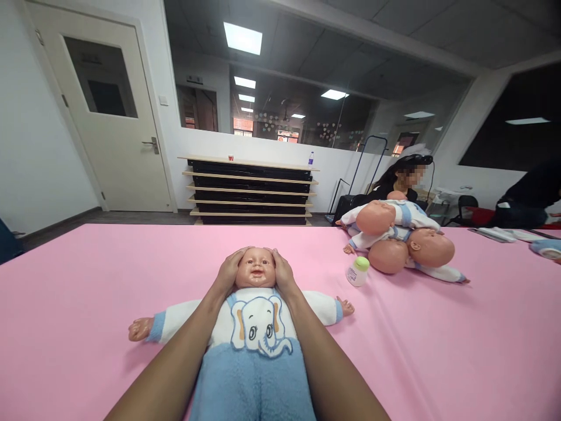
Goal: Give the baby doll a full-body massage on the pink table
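A baby doll (255, 270) lies on its back on the pink table cover, its arms spread wide. It wears a white and blue outfit with an elephant on the chest. My left hand (231, 270) cups one side of the doll's head, and my right hand (283, 271) cups the other side. Both sets of fingers curve round towards the top of the head, with the tips partly hidden. The doll's face shows between my palms. Its legs run down between my forearms and out of the bottom of the view.
To the right stands a small white bottle with a green cap (357, 271). Behind it several more dolls (405, 237) lie in a pile. A person (405, 175) sits beyond the pile. The pink table cover (87, 292) spreads to both sides. Stacked boards (252, 184) stand by the wall.
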Available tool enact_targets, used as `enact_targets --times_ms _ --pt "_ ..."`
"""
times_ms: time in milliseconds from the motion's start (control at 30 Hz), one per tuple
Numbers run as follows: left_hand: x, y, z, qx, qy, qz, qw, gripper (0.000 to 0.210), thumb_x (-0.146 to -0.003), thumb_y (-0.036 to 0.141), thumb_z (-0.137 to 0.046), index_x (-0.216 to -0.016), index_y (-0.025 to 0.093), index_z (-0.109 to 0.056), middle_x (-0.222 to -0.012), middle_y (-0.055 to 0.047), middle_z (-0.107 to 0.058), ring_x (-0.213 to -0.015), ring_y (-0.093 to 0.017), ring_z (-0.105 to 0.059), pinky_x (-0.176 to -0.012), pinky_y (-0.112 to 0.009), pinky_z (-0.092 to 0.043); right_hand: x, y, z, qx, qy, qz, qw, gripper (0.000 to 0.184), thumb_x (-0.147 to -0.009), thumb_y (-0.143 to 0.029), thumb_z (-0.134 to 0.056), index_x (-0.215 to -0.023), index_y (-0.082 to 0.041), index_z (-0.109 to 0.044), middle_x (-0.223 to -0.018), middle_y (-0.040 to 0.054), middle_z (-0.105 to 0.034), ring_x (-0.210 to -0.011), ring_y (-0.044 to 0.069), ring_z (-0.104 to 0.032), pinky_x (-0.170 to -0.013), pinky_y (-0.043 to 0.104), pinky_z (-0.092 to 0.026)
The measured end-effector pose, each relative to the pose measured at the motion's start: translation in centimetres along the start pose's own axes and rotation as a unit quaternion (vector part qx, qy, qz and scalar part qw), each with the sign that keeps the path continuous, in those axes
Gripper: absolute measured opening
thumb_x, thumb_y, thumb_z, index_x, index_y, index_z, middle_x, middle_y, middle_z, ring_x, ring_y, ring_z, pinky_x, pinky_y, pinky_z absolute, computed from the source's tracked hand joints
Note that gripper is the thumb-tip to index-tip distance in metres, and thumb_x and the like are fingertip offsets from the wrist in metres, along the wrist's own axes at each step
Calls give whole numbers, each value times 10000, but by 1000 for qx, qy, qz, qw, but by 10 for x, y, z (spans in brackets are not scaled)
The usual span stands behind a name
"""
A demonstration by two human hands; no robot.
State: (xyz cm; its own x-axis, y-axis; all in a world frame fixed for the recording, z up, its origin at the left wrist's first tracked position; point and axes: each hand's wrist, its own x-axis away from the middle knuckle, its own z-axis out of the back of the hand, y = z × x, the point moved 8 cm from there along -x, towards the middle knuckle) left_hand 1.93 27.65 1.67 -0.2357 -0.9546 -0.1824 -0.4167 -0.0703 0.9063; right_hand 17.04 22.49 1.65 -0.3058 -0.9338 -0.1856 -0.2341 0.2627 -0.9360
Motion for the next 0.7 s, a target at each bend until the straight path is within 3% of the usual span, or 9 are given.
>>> enact_targets --times_ms 167,267,433,567,700 --pt "3 -2 -7 63 -11 49 997 533 -717 505 -680 -1082 116 -696 -1117 -101 -693 -1086 -278 -618 -978 -381 -466 10 -18 0 56 19 34 998 551 -866 -614 -459 -1127 -184 -684 -1236 59 -651 -1209 234 -553 -1081 361 -373" --pt "7 2 -2 60 12 62 996 594 -718 555 -665 -1141 139 -668 -1121 -99 -680 -1052 -273 -629 -921 -388 -494 21 -35 -2 81 24 61 995 542 -832 -586 -550 -1207 -204 -640 -1318 59 -595 -1276 239 -492 -1115 367 -329" --pt "18 24 10 -27 53 35 998 583 -773 572 -605 -1222 201 -617 -1258 -114 -607 -1107 -264 -607 -904 -378 -493 44 -49 -12 163 -60 86 981 765 -717 -503 -730 -1392 -257 -469 -1459 57 -455 -1367 261 -391 -1150 411 -284" --pt "35 49 -2 -123 -20 -17 992 617 -780 517 -647 -1310 212 -558 -1397 -129 -515 -1304 -294 -465 -1042 -406 -409 54 -40 -9 174 -86 68 979 1028 -609 -462 -821 -1478 -261 -312 -1530 76 -340 -1415 282 -312 -1160 437 -269" --pt "53 49 -21 -145 -113 -27 983 779 -724 483 -726 -1402 198 -468 -1500 -111 -401 -1410 -302 -321 -1149 -388 -297 56 -37 -9 158 -99 69 980 1086 -592 -447 -836 -1496 -271 -261 -1532 81 -331 -1421 284 -300 -1159 447 -273"
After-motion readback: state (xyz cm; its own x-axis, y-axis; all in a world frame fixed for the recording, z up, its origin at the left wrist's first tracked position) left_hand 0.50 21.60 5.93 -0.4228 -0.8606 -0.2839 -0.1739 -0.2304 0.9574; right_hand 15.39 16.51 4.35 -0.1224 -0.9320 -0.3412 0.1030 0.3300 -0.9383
